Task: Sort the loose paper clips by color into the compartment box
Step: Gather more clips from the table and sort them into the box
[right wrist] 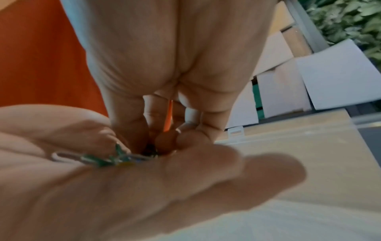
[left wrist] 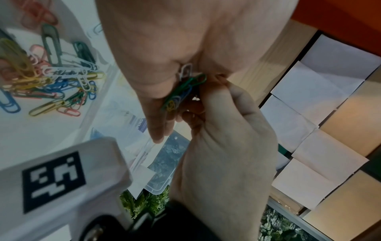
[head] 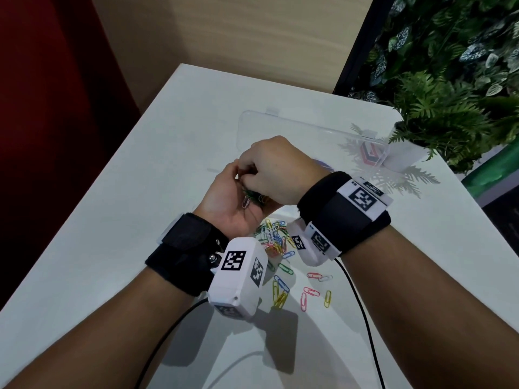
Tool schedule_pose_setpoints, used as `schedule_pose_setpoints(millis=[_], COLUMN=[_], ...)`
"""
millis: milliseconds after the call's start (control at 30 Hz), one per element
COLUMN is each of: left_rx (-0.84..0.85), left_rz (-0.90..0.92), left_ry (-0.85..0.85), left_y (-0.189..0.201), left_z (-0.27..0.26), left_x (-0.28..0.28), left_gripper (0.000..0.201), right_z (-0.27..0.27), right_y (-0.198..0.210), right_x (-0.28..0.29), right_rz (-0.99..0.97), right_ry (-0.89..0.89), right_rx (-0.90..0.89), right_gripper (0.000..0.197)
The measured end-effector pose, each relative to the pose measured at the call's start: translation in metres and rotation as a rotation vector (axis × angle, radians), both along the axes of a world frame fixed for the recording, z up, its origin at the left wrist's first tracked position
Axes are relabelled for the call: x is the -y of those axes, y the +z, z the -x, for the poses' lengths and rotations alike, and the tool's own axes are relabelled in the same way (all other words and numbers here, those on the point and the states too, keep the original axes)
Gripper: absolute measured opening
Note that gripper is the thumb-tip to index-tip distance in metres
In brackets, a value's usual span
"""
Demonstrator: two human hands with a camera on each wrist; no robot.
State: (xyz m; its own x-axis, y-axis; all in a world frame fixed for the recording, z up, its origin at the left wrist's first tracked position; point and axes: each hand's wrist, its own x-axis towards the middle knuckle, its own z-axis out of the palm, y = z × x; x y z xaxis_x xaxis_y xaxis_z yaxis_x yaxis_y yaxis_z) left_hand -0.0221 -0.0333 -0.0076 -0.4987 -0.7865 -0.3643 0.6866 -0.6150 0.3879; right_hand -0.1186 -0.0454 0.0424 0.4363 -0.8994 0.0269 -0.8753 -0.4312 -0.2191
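The left hand [head: 233, 203] is raised above the worktop [head: 112, 220], palm up and cupped, with a small bundle of clips [head: 252, 198] (green, blue, yellow and 1 white visible) lying in the palm. The right hand [head: 276, 171] is positioned over it, knuckles up, with its fingertips [left wrist: 214, 94] curled down into the bundle; this grip is clenched on the clips, though which clip it pinches cannot be told. The remaining loose paper clips [head: 276, 242] lie in a mixed pile on the worktop directly below both wrists, with several scattered singles nearer the person. The clear compartment box [head: 309, 136] stands open beyond the hands; its contents are hidden.
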Motion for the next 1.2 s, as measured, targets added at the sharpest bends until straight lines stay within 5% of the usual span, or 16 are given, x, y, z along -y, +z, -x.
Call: schedule_pose_setpoints(millis=[233, 333, 700, 867, 1033, 1200], left_rx=[0.05, 0.033, 0.016, -0.004, -0.064, -0.11], left_rz=[0.035, 0.025, 0.001, 0.009, 0.047, 0.028], left_ry=[0.051, 0.104, 0.232, 0.198, 0.149, 0.103], left_y=[-0.006, -0.01, -0.011, -0.013, -0.013, -0.01], left_z=[-0.019, -0.036, -0.066, -0.057, -0.041, -0.021], left_x=[0.009, 0.014, 0.022, 0.02, 0.017, 0.011], left_gripper=[0.044, 0.046, 0.046, 0.046, 0.043, 0.057], right_z=[0.006, 0.011, -0.001, 0.004, 0.013, 0.012], right_y=[0.012, 0.01, -0.045, -0.036, -0.013, -0.01], right_x=[0.011, 0.022, 0.042, 0.038, 0.011, -0.005], right_rz=[-0.01, -0.017, -0.088, -0.068, 0.038, -0.024], right_ry=[-0.14, -0.217, -0.345, -0.296, -0.2, -0.022], right_rx=[0.561, 0.663, 0.292, 0.19, 0.35, 0.083], right_gripper=[0.008, 0.011, 0.007, 0.01, 0.009, 0.024])
